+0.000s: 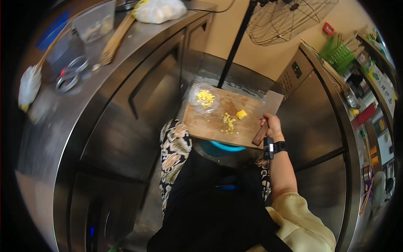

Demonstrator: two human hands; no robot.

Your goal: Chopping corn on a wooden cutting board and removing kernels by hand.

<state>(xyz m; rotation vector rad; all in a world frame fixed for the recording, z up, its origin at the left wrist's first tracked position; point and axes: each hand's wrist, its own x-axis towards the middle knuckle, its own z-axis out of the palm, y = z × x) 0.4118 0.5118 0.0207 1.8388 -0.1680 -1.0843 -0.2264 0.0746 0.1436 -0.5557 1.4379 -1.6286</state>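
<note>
My right hand [272, 126] grips the wooden handle of a cleaver [271, 101] at the right side of a wooden cutting board [201, 123]. The cleaver's broad metal blade points away from me over the board's right edge. A short piece of corn cob [241, 114] lies on the board left of the blade. Loose corn kernels [229, 123] are scattered beside it. At the board's far left, a clear plastic bag [192, 91] holds or lies under more yellow kernels [205, 98]. My left hand is out of view.
A turquoise basin [228, 147] shows beneath the board's near edge. A black pole [236, 45] rises behind the board, near a wire fan guard [280, 23]. Steel cabinets flank both sides. On the left counter [47, 148] lie metal rings [67, 82] and a bundle of sticks [116, 41].
</note>
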